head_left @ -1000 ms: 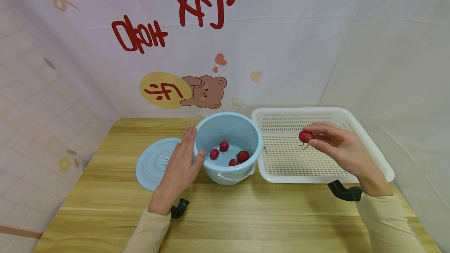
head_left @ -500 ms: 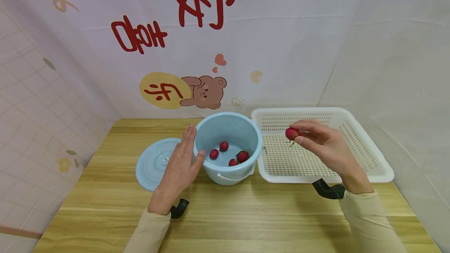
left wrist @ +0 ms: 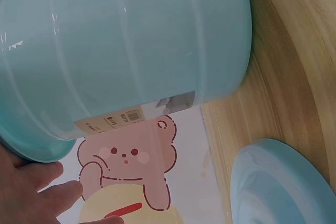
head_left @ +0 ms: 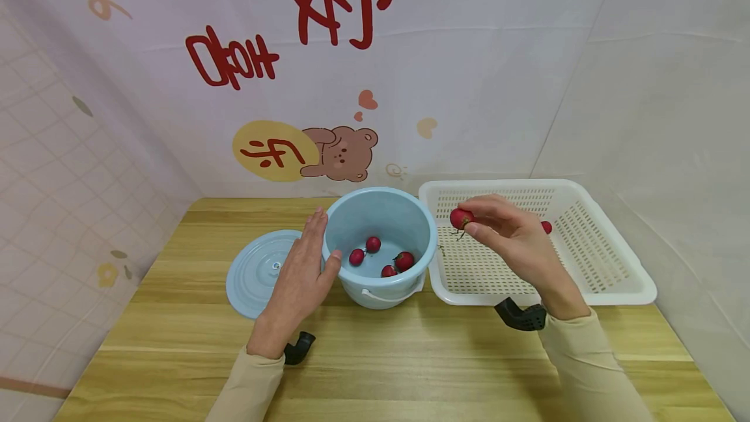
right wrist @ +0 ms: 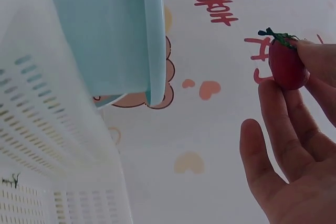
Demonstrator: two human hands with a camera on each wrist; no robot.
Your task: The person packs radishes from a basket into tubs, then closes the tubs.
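My right hand (head_left: 515, 239) pinches a red cherry tomato (head_left: 461, 218) between thumb and fingers, above the left part of a white perforated basket (head_left: 562, 299). In the right wrist view the tomato (right wrist: 286, 64) shows its green stem end. My left hand (head_left: 299, 279) lies with straight fingers along the left side of a light blue bucket (head_left: 381, 288), its fingertips right at the rim. Several cherry tomatoes (head_left: 404, 260) lie on the bucket's floor. In the left wrist view the left fingers (left wrist: 52, 195) show beside the rim of the bucket (left wrist: 131, 51).
A light blue lid (head_left: 252, 285) lies flat on the wooden table (head_left: 410, 363), partly behind the left hand. Another cherry tomato (head_left: 546, 227) sits in the basket behind the right hand. A bit of stem (head_left: 442, 251) lies in the basket's left part. A printed cloth (head_left: 486, 96) hangs behind.
My right hand has moved left with the cherry tomato, from over the basket's middle toward the bucket. Another tomato in the basket has come into sight behind it. The left hand stays put.
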